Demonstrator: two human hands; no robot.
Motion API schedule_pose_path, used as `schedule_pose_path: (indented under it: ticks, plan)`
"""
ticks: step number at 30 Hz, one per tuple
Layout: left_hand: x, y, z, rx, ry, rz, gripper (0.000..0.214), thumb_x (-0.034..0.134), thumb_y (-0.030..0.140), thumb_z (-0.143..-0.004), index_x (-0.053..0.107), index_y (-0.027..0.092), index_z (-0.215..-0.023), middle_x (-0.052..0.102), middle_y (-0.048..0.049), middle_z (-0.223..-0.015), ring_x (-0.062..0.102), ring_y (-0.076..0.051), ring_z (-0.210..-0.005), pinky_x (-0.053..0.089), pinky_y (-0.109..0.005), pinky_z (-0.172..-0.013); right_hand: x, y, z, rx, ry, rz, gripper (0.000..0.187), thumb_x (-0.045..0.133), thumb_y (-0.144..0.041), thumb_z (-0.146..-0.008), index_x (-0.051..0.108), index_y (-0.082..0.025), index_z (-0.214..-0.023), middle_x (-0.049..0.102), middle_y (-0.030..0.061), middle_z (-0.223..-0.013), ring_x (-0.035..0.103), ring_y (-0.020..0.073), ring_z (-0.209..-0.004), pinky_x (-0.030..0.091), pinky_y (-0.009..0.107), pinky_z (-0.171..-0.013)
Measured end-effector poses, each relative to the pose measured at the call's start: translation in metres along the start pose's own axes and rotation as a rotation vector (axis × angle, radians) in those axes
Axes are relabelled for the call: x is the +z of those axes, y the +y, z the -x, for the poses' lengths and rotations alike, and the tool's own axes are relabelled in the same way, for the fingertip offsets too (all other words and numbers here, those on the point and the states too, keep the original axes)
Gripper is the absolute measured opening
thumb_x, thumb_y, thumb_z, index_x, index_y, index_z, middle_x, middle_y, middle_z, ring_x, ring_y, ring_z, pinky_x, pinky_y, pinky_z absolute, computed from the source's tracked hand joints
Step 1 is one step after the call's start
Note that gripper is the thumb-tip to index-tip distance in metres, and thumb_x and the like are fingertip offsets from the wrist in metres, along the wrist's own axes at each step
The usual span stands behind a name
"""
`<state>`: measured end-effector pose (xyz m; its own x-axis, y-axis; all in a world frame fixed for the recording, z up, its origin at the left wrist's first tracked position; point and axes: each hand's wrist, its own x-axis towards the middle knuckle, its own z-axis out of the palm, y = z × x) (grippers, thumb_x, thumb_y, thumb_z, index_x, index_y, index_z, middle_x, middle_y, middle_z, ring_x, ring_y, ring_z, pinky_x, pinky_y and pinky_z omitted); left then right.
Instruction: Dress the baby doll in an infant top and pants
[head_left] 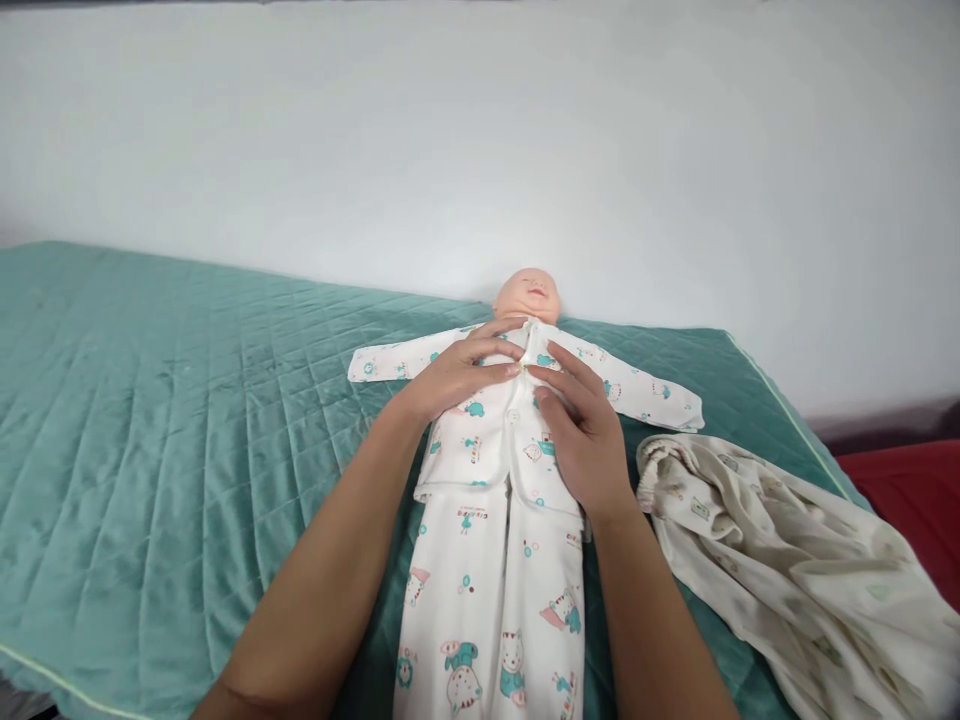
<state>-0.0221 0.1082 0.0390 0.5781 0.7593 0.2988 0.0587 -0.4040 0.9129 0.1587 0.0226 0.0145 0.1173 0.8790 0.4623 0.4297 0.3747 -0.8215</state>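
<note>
A baby doll (pixel 529 294) lies on its back, dressed in a white long-sleeved baby shirt (pixel 461 470) with teal and pink animal prints. My left hand (pixel 474 368) rests over one side of the chest, its thumb and fingertips at the shirt's front edge. From the other side my right hand (pixel 583 425) meets it, index finger and thumb bent at the same front opening near the upper chest. Both hands appear to grip the shirt there; the fastening between the fingertips is mostly hidden. Lower down, a button shows on the front. Matching white trousers (pixel 487 600) extend below the shirt hem.
A teal quilted bedspread (pixel 187 430) with a pale edge lies under everything. Crumpled cream printed cloth (pixel 795 570) with a gathered edge lies at the right. Behind the doll's head rises a white wall (pixel 450 140). Something red (pixel 907 500) stands beyond the right edge.
</note>
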Motion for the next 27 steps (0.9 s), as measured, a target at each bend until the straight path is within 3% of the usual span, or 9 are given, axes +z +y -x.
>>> schedule_pose_path:
  ticks: [7,11,14,22,27]
  plan:
    - [0.009,0.002,-0.003,0.033,0.099,-0.147,0.01,0.066,0.032,-0.087,0.066,0.022,-0.087,0.051,-0.0056,-0.152,0.042,-0.025,-0.146,0.029,-0.046,-0.122,0.0,-0.001,0.0,0.012,-0.027,-0.022,0.024,0.06,-0.033,-0.095,0.071,-0.037,-0.116,0.053,-0.0017,-0.15,0.042,0.0245,-0.144,0.037,0.051,-0.117]
    - [0.015,0.007,-0.004,0.057,0.153,-0.235,0.001,0.063,0.022,-0.083,0.063,0.021,-0.083,0.054,-0.0075,-0.149,0.045,-0.026,-0.143,0.039,-0.046,-0.115,0.001,-0.002,-0.001,0.025,0.002,-0.059,0.022,0.063,-0.032,-0.092,0.068,-0.034,-0.114,0.055,-0.0001,-0.148,0.044,0.023,-0.143,0.032,0.049,-0.121]
    - [0.019,0.012,-0.002,0.079,0.181,-0.302,0.007,0.06,0.016,-0.082,0.064,0.022,-0.084,0.056,-0.0064,-0.146,0.048,-0.026,-0.14,0.042,-0.045,-0.113,0.0,-0.002,-0.002,0.054,0.015,-0.099,0.02,0.064,-0.031,-0.091,0.067,-0.031,-0.11,0.056,0.0008,-0.146,0.045,0.0226,-0.141,0.032,0.047,-0.12]
    - [0.025,0.018,0.027,0.111,0.155,-0.35,0.018,0.053,0.021,-0.094,0.072,0.023,-0.095,0.058,-0.0055,-0.145,0.046,-0.022,-0.141,0.033,-0.045,-0.121,-0.001,0.002,-0.004,0.103,0.073,-0.254,0.006,0.064,-0.032,-0.09,0.065,-0.026,-0.089,0.06,0.0023,-0.141,0.052,0.0247,-0.134,0.037,0.048,-0.116]
    - [0.022,0.018,0.049,0.091,0.074,-0.302,0.019,0.055,0.029,-0.097,0.073,0.024,-0.098,0.05,-0.0036,-0.154,0.033,-0.022,-0.151,0.023,-0.047,-0.127,-0.007,-0.003,-0.001,0.067,-0.079,-0.15,0.011,0.068,-0.037,-0.088,0.067,-0.028,-0.083,0.053,-0.0006,-0.15,0.042,0.0279,-0.143,0.028,0.054,-0.12]
